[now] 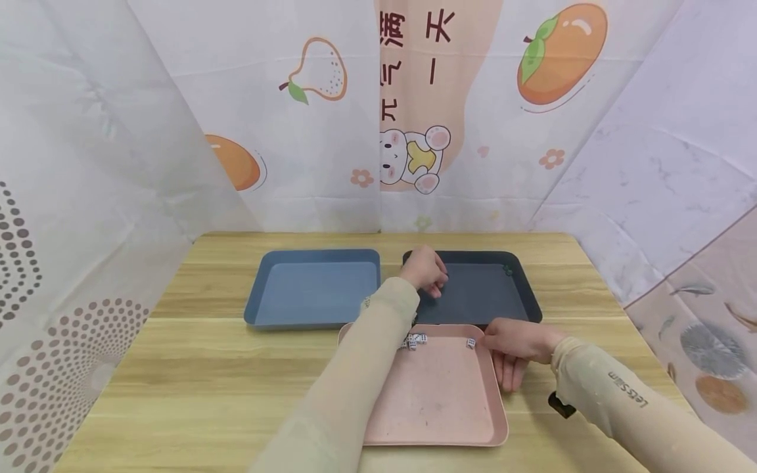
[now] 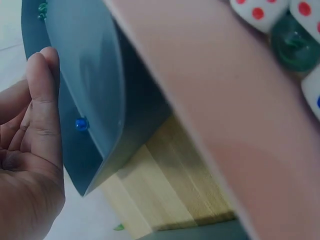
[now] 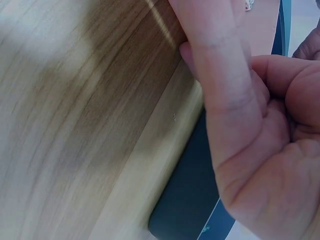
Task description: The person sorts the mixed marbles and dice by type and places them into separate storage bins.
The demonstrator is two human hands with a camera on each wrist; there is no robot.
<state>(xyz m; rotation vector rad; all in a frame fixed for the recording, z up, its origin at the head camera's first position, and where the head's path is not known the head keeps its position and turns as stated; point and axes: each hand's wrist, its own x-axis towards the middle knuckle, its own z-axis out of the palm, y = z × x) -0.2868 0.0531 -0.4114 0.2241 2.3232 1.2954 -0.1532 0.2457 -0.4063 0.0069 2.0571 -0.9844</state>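
Observation:
My left hand (image 1: 424, 270) is over the left part of the dark tray (image 1: 485, 295). Its fingers are fairly straight in the left wrist view, and no held thing shows. A blue bead (image 2: 81, 124) lies in that tray near the hand; green beads (image 2: 42, 10) sit farther along. My right hand (image 1: 520, 341) holds the right rim of the pink tray (image 1: 437, 394), with some fingers hanging outside it. One white die (image 1: 470, 343) lies inside by that rim. Several more dice (image 1: 416, 339) cluster at the pink tray's back edge, and a green glass bead (image 2: 295, 42) is among them.
At the back left of the wooden table (image 1: 207, 374) stands a blue tray (image 1: 319, 292). The pink tray sits in front of the dark one, close to its front edge. A printed curtain (image 1: 331, 164) hangs behind the table. My left forearm crosses over the pink tray's left side.

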